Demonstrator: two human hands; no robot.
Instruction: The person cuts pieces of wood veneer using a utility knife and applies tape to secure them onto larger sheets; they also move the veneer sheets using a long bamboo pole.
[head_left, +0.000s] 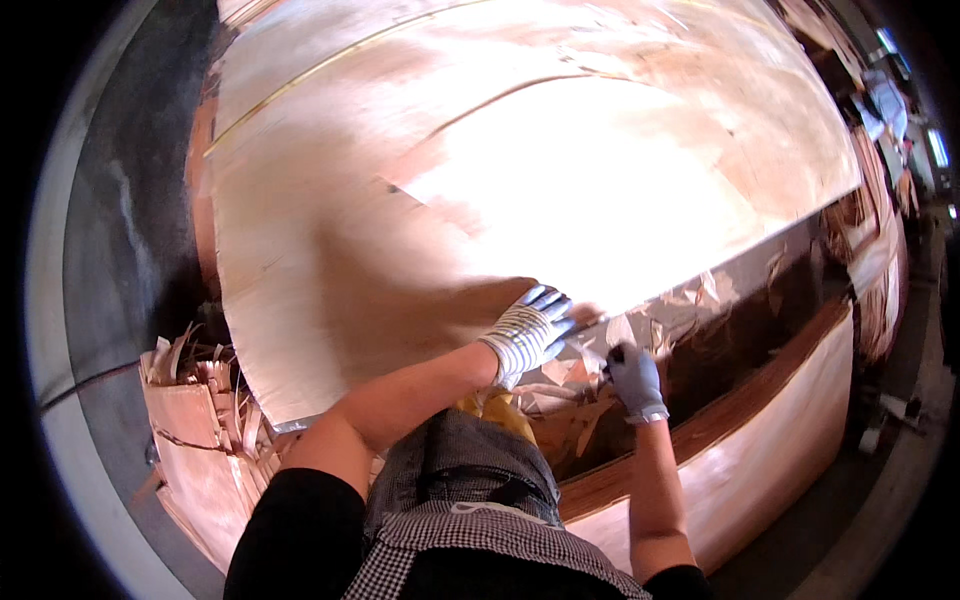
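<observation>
Veneer sheet (pixel 300 340) lies beside scraps (pixel 709 287) (dim floor (pixel 130 200) around), left hand (pixel 534 328) spread at its edge, right hand (pixel 636 380) unclear.

downward fisheye view from head height

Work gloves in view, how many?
2. One striped glove on the left hand, at the near edge of the wood sheet; one pale glove on the right hand, beside wood scraps. Distant ones may be hidden.
</observation>
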